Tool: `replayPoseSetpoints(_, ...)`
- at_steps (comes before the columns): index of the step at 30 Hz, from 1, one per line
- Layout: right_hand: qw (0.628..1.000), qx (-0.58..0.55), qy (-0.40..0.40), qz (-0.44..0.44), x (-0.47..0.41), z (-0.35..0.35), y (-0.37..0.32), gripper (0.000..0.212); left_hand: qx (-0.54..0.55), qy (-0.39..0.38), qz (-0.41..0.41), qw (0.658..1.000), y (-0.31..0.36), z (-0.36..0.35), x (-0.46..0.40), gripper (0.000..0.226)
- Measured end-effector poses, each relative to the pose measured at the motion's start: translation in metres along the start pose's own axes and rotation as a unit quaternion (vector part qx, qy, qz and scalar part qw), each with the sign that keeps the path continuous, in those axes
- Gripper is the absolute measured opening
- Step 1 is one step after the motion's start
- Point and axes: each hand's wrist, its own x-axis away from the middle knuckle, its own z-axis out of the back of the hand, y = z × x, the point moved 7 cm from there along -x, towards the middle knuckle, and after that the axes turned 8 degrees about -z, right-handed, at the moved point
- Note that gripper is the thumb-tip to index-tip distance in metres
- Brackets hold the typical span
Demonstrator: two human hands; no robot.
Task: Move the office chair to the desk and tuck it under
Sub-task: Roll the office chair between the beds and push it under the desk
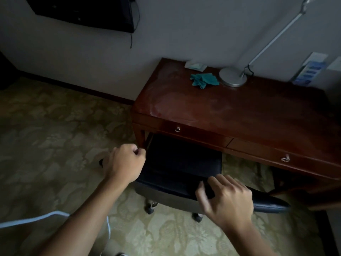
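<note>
Sitting partly under the bench [230,111], black office chair [179,163] has its far part beneath the left drawer, near part sticking out over patterned carpet [55,126]. Left hand [123,163] curled narrow at chair's left edge, contact unclear. Right hand [227,198] grip loose, half-open, fingers over chair's near right edge. Teal cloth [203,80] and lamp base [232,76] far on bench.

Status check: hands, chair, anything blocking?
Left hand curled at the chair backrest's left edge, right hand open over its top. Seat partly under desk. Nothing visibly blocking.
</note>
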Motion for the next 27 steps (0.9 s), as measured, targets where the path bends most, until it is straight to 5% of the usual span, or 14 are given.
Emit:
replayPoseSetpoints(12,1.0,0.018,-0.011,-0.008,-0.09,-0.046,0.023,0.041,0.013,-0.008,-0.053,0.998,0.042,-0.024,-0.118,0.043)
replayPoseSetpoints(19,1.0,0.013,-0.012,-0.01,-0.143,-0.081,0.029,0.04,-0.02,-0.046,-0.04,0.998,0.047,-0.046,-0.19,0.04)
replayPoseSetpoints(27,0.999,0.029,0.023,-0.019,-0.195,-0.11,0.056,0.043,0.06,-0.009,-0.002,0.998,0.058,-0.061,-0.241,0.042)
